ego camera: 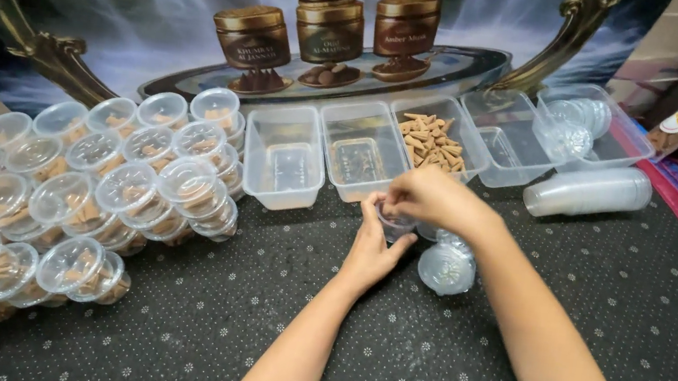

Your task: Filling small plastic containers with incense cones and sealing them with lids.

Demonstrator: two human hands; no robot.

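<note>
**Risks: small cup at mid-frame, stacks close by**

Left hand (373, 248) cupped round a small clear cup (394, 223), fingers curled on its side, centre of frame. Right hand (431, 196) directly above, fingertips pinched together over the cup mouth; can't tell what's pinched, if anything.

Likely trouble, judged from layout:

- Cup light & thin; too firm a squeeze w/ left hand could buckle it, or tip it on the dotted bench mat (421, 361).
- Short stack of clear lids (446, 267) just right of the cup, touching-close to right forearm; an elbow shift could knock it flat.
- Tray of brown cones (431, 142) just behind the hands; cones small, easy to drop between tray & cup, then roll on mat.
- Pile of filled, lidded cups (73, 197) at left of frame lying on sides, stacked loose; bump from left arm could start a slide.
- Sleeve of empty cups (591, 192) lying sideways at upper right, round, near bench edge; could roll.
- Empty trays (284, 156) behind: light, easily shoved.
</note>
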